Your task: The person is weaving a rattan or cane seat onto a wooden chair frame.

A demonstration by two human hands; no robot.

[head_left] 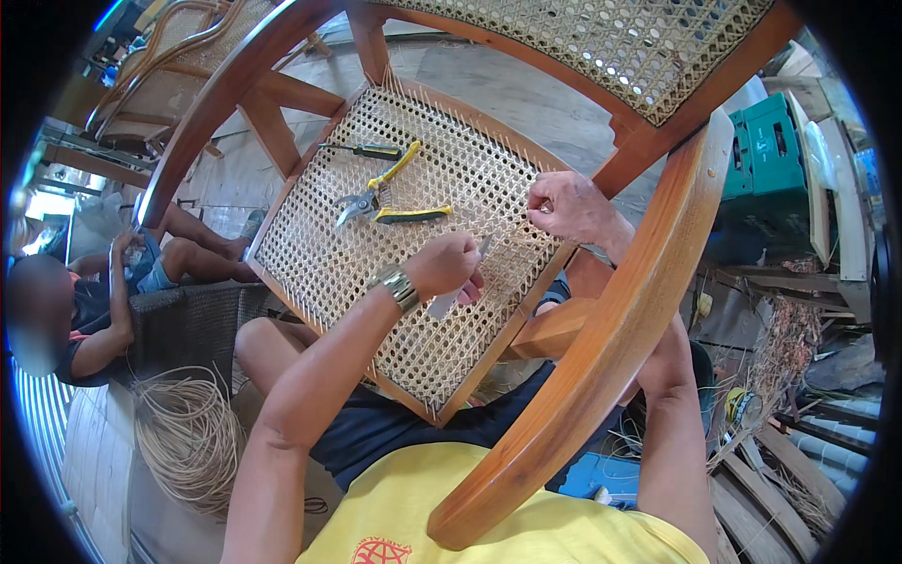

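Note:
A woven cane seat (376, 244) fills the wooden chair frame in front of me, with loose strand ends sticking up along its edges. My left hand (449, 268), a gold watch on its wrist, is closed over the seat's near right part. From it juts a pale, flat, blade-like piece (453, 303). My right hand (575, 209) pinches at the seat's right edge, seemingly on a thin cane strand; the fingers mostly hide it. Pruning shears with yellow handles (387, 193) lie spread on the cane. Beyond them rests a screwdriver-like tool (365, 149) with a dark and yellow handle.
The chair's curved wooden armrest (601, 348) crosses in front of my right forearm. Its caned back (648, 56) rises at far right. A coil of cane (188, 437) lies at lower left, near a seated person (103, 310). Green crates (766, 160) stand at right.

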